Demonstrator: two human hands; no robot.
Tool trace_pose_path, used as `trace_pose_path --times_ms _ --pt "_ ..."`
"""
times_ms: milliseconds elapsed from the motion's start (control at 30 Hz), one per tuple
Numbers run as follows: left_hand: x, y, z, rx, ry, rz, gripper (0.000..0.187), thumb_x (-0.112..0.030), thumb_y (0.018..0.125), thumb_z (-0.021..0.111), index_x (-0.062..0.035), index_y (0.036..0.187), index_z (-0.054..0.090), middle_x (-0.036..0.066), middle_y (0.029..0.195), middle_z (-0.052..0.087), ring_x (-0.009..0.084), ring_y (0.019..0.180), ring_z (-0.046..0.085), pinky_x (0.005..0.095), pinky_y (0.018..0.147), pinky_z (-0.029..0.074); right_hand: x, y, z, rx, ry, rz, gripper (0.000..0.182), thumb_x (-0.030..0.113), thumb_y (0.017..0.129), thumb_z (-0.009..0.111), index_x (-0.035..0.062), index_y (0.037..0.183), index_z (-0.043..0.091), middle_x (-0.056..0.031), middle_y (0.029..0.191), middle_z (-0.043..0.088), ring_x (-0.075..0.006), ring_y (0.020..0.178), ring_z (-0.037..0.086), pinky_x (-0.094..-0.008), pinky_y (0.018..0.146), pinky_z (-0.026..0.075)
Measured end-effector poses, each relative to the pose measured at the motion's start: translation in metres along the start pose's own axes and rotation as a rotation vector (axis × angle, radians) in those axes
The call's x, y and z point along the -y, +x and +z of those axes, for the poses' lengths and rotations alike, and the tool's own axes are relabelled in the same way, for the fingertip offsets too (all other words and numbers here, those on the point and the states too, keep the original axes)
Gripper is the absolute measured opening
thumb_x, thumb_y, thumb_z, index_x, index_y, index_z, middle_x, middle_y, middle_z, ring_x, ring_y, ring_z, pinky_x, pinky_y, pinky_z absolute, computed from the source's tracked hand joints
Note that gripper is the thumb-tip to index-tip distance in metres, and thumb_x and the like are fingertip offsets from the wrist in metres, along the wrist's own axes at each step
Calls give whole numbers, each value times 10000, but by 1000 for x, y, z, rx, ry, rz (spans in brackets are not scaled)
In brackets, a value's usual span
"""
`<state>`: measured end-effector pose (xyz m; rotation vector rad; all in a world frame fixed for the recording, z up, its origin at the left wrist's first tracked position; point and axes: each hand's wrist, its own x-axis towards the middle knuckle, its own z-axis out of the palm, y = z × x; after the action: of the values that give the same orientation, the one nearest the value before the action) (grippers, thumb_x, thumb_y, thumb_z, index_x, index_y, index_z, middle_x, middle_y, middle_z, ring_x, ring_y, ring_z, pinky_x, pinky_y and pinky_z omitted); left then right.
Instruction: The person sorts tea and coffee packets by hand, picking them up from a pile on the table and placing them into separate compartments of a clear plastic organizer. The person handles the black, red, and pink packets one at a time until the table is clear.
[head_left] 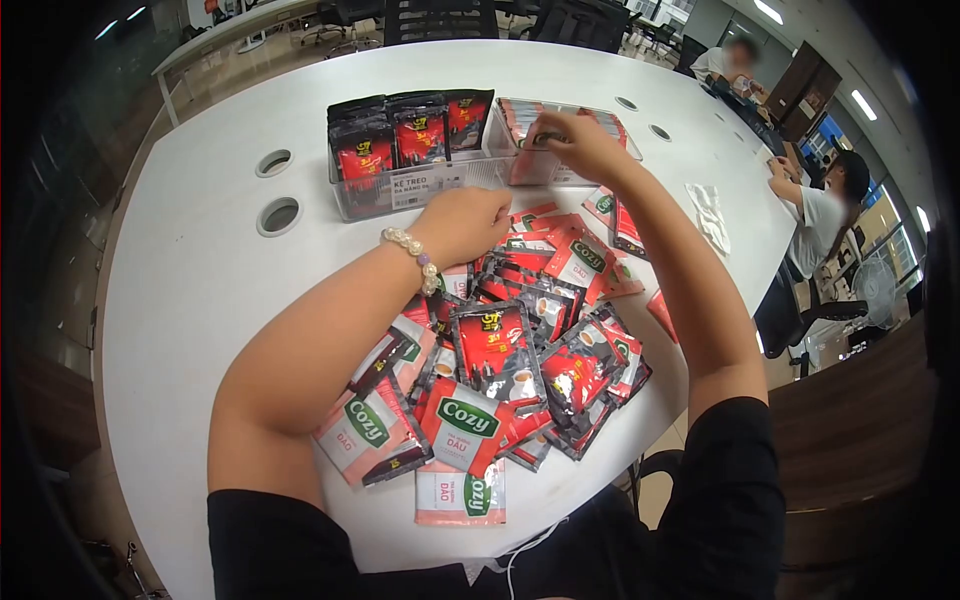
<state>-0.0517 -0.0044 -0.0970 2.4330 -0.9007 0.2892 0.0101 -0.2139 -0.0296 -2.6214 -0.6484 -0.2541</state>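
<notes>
My left hand [464, 226], with a pearl bracelet [412, 256] at the wrist, rests at the far edge of a loose pile of sachets. Its fingers are curled in; what they hold, if anything, is hidden. My right hand [583, 146] reaches into the right-hand clear bin [560, 170], fingers bent down and pressed together over a row of packets; I cannot make out what is in them. Red and black coffee sachets [493, 345] and pink Cozy tea packets [467, 425] lie mixed in the pile. The left clear bin [400, 196] holds upright coffee sachets [422, 135].
The white table [190, 330] has round cable holes [279, 216]. A crumpled white wrapper [708, 216] lies to the right. Two people [825, 210] sit along the right side. Black chairs [440, 20] stand beyond the far edge.
</notes>
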Motion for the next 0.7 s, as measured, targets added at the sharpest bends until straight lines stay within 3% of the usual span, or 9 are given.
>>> trace_pose_path --times_ms 33,133,267,333,400,500,533,600,700 --pt "1 0 1 3 4 3 148 -209 835 548 -69 830 596 153 758 647 351 732 629 454 676 487 -3 7 7 112 -24 31 324 145 842 430 55 1116 577 -149 1021 638 -271 970 614 -363 868 446" --pt "4 1 3 12 11 6 148 -225 841 556 -86 873 595 146 765 645 344 737 627 450 669 479 -3 10 20 132 39 48 348 158 856 391 56 1154 538 -144 1036 627 -278 986 600 -354 893 432" --pt "6 2 5 4 8 17 132 -212 837 555 -85 855 585 142 772 647 343 748 627 451 672 478 -17 4 10 -211 73 -138 314 181 870 434 40 1136 522 -142 952 622 -226 876 600 -325 849 449" --pt "9 2 7 0 4 24 128 -207 836 553 -82 846 580 139 770 646 343 748 626 450 670 477 -6 -15 -15 -222 142 36 302 182 859 493 27 1111 551 -136 880 625 -202 818 602 -329 802 468" --pt "10 3 8 4 2 29 127 -204 836 552 -80 838 574 136 765 644 343 744 625 450 667 476 -20 -30 -28 -177 -32 87 298 188 845 536 21 1086 589 -139 851 638 -232 789 617 -349 770 482" --pt "10 3 9 1 -3 30 133 -204 836 550 -73 832 571 134 757 642 340 740 624 449 663 476 -35 -51 -30 241 -254 267 310 220 844 552 17 1071 612 -157 936 652 -264 833 626 -352 782 485" --pt "10 3 9 0 -1 24 135 -205 837 551 -72 833 572 134 757 642 340 739 624 449 662 477 -38 -63 -25 273 -313 247 390 259 834 577 28 1149 585 -163 1026 650 -293 883 624 -352 806 487" --pt "9 3 9 2 11 18 139 -207 837 552 -70 835 574 134 758 644 340 737 626 449 659 478 -43 -72 -17 326 -359 378 490 274 802 632 33 1219 539 -169 1053 640 -280 930 617 -338 844 477" --pt "9 3 9 6 13 9 143 -211 838 553 -71 839 578 132 758 646 339 733 628 451 658 479 -64 -70 -19 295 -184 363 612 311 752 714 17 1248 510 -188 1031 650 -300 965 625 -349 859 474"
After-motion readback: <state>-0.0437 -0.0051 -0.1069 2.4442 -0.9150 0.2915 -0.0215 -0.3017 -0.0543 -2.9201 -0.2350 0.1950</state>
